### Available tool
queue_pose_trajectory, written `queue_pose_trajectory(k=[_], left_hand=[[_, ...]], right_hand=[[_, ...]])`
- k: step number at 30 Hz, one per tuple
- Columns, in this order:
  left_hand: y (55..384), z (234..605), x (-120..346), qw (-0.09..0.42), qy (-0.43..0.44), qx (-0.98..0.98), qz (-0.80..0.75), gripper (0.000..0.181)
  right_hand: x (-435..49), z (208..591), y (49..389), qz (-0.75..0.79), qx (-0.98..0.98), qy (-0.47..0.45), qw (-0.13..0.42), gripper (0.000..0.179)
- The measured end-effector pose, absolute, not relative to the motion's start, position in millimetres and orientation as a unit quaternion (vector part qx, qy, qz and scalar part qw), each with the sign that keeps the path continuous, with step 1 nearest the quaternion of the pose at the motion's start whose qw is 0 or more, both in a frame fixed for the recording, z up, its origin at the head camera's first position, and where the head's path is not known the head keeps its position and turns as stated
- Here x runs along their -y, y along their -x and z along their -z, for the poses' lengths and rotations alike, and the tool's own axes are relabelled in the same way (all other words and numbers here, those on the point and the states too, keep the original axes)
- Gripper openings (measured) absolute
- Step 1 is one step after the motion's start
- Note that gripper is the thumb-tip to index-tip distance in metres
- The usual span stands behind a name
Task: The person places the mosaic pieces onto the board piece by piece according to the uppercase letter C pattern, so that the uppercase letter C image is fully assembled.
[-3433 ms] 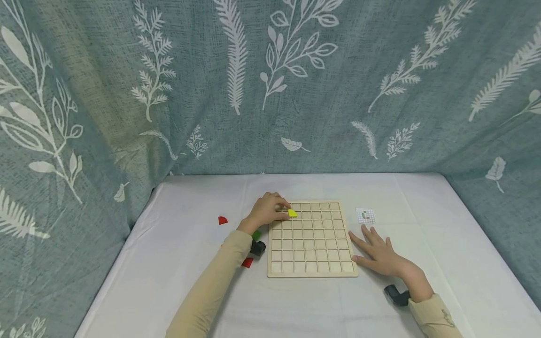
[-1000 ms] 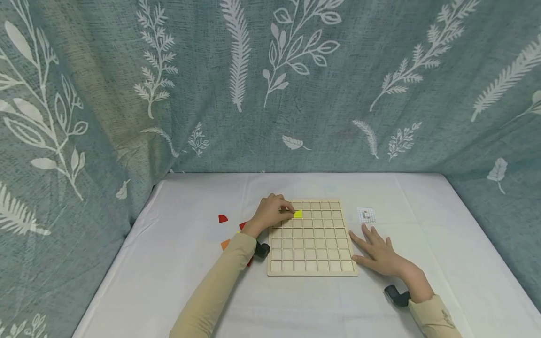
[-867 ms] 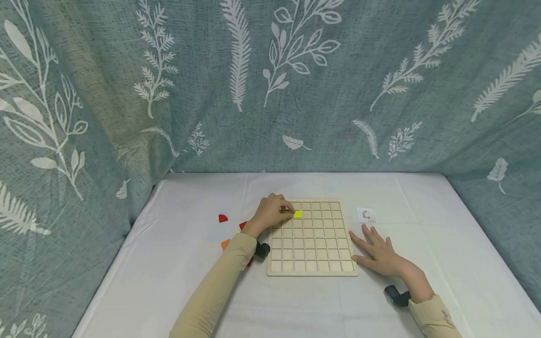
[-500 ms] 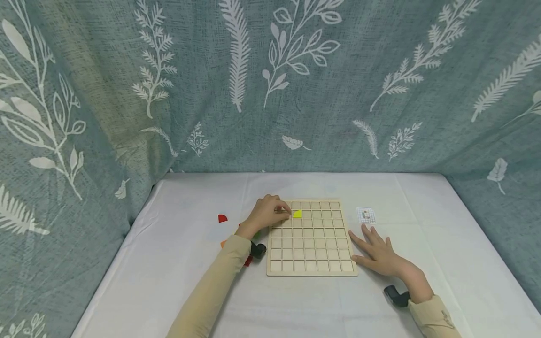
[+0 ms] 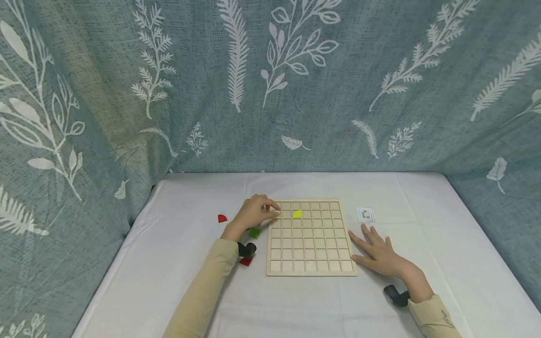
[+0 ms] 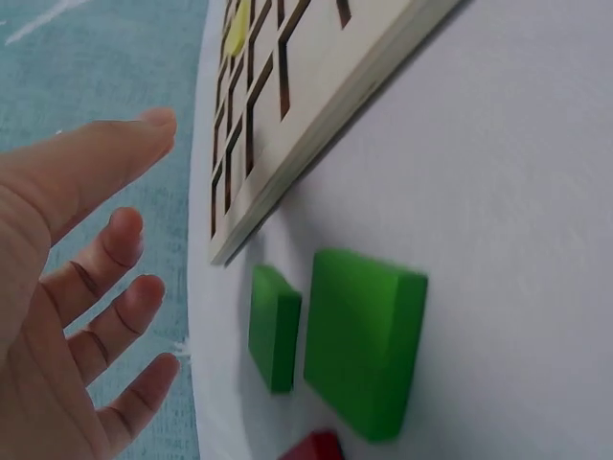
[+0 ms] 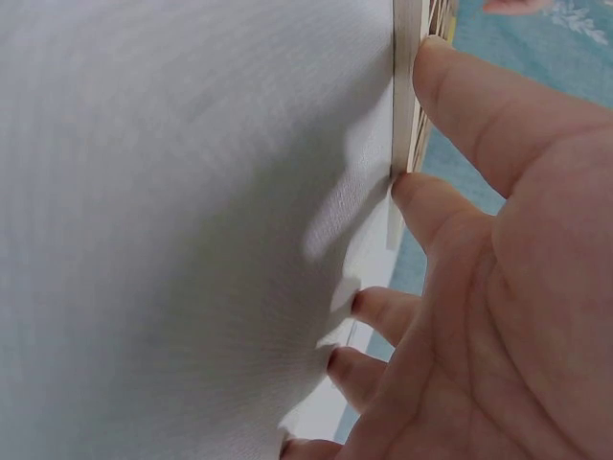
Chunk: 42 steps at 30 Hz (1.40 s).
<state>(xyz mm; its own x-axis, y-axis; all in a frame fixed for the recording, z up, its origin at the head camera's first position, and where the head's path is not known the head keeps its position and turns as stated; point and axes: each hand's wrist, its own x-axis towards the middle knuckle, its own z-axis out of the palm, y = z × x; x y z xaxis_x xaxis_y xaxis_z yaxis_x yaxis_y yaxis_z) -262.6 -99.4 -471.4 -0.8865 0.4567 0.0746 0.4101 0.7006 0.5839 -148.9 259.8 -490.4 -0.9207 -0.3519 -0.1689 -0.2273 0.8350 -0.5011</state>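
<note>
My left hand [image 5: 252, 212] hovers at the far left corner of the wooden grid board [image 5: 313, 275], thumb and fingers loosely bent and apart. Nothing sits between them in the left wrist view, where the hand [image 6: 67, 268] is beside the board's corner. A yellow quarter-circle piece [image 5: 297, 214] lies in a cell of the board's second row from the back. My right hand [image 5: 380, 253] is spread flat at the board's right side. In the right wrist view its thumb [image 7: 469, 105] and index finger touch the board's edge [image 7: 407, 86].
Left of the board lie green blocks [image 5: 254, 233], a red piece [image 5: 246, 261] partly behind the wrist camera, and a red quarter-circle [image 5: 222, 218]. The left forearm hides other pieces. A small printed grid card [image 5: 365, 215] lies right of the board.
My left hand brought the yellow quarter-circle rightward into its cell, let go and drew back left. Green blocks beside the board have come into sight. My right hand has stayed put.
</note>
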Motion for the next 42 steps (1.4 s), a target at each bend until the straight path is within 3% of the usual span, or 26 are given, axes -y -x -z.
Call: queue_pose_trajectory(k=[42], left_hand=[[221, 478, 173, 0.003, -0.13, -0.956, -0.261, 0.025]], right_hand=[[-260, 490, 148, 0.254, -0.946, 0.156, 0.124, 0.066]])
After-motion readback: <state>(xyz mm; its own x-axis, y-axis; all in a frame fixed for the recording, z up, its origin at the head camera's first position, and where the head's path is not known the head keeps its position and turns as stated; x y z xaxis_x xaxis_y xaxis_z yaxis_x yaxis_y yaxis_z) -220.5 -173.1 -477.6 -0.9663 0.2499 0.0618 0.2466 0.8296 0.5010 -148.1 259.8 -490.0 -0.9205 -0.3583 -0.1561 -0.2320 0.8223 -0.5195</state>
